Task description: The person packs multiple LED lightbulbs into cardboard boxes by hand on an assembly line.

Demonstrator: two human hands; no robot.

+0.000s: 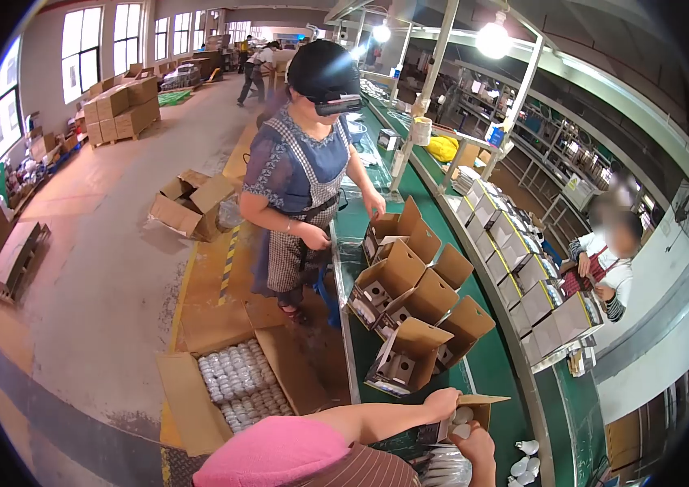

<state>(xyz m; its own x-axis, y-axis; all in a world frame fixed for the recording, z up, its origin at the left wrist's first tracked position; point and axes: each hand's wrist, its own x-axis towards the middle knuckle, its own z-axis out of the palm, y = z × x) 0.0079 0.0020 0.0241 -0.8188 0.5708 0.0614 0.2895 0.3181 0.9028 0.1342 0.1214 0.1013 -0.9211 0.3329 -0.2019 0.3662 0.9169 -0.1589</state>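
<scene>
At the bottom of the head view, my left hand is closed on the near-left edge of an open cardboard box. White round light bulbs show inside that box. My right hand is at the box's opening, its fingers curled around a white bulb. Below my hands lies a clear plastic bag with white items, partly hidden by my arm. Several loose white bulbs rest on the green belt to the right.
Several open cardboard boxes with inserts stand farther along the green conveyor. A co-worker stands left of it; another person is beyond the white boxes. A large carton of wrapped white items sits on the floor.
</scene>
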